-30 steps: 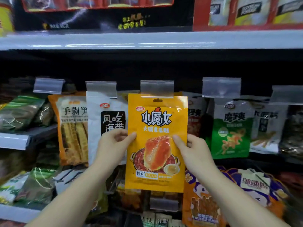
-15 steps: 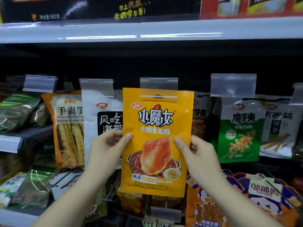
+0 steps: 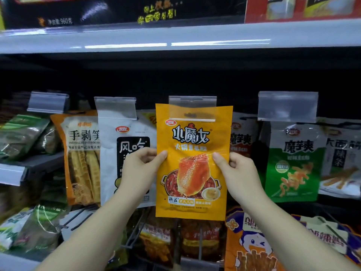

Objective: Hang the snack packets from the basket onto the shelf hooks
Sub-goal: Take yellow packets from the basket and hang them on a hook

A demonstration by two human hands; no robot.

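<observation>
A: Centre of the frame, upright: one yellow packet [image 3: 192, 163], top edge tucked behind the clear label flap [image 3: 192, 108] of the middle hook.

B: Held how?

A: Pinched at both side edges, about mid-height. Left hand [image 3: 139, 169] with thumb on the front face and fingers curled behind; right hand [image 3: 237, 173] gripping the same way on the opposite edge.

B: On the hook already?

A: Cannot tell. Hang hole just visible as a dark slot through the flap, hook tip itself hidden.

B: Advice for the step?

A: Probably best to keep the packet level, line the slot with the hook tip, then push straight back rather than up. Risk of the flap catching the top seam if tilted. No letting go until the weight sits on the hook.

B: Counts?

A: Five clear label flaps across the row, counting the one at far left. Beside the packet: a white packet [image 3: 125, 153] just left, an orange bamboo-shoot packet [image 3: 82, 153] further left, a green packet [image 3: 295, 163] to the right. More packets in the lower row, too crowded to count. One shelf edge [image 3: 175, 40] overhead. No basket in view.
</observation>
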